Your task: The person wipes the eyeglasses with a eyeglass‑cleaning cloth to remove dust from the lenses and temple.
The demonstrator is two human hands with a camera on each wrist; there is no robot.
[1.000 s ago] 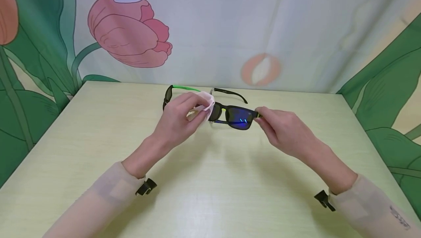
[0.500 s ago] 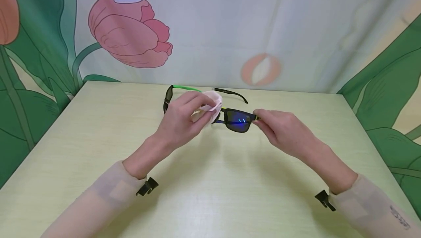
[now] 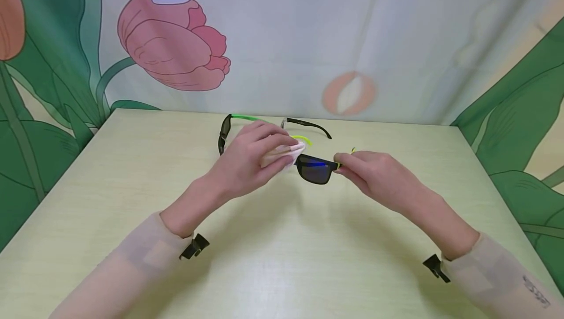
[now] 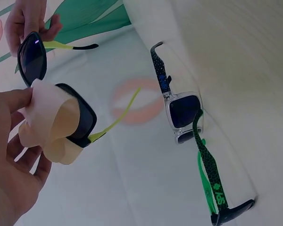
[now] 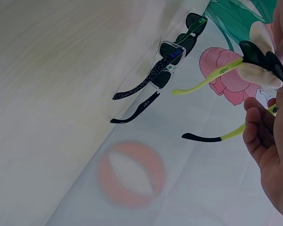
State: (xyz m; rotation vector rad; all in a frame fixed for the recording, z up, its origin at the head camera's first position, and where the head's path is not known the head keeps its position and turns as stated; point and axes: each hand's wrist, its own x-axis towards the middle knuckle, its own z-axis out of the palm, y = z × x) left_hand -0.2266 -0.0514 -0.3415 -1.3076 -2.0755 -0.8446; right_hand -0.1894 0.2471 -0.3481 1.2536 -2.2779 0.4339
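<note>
Black-framed sunglasses (image 3: 314, 170) with yellow-green temples and bluish dark lenses are held up above the table. My right hand (image 3: 381, 177) pinches them at one hinge, between thumb and fingers. A pale pink cloth (image 3: 296, 150) is gripped in my left hand (image 3: 244, 162), which presses it on the other lens. In the left wrist view the folded cloth (image 4: 52, 108) wraps over part of that lens, hiding some of it. The right wrist view shows both yellow-green temples (image 5: 220, 74) unfolded, one with a black tip.
Behind my left hand, sunglasses with green temples (image 3: 225, 127) lie on the pale wooden table (image 3: 273, 270). Next to them is a clear-framed pair (image 4: 185, 110) with dark, patterned temples. A flower-printed curtain (image 3: 282, 40) hangs along the table's back edge.
My left hand and the cloth have moved right across the sunglasses. The sunglasses have tilted and dropped slightly, and a yellow-green temple now shows behind the cloth. The other pairs stay put.
</note>
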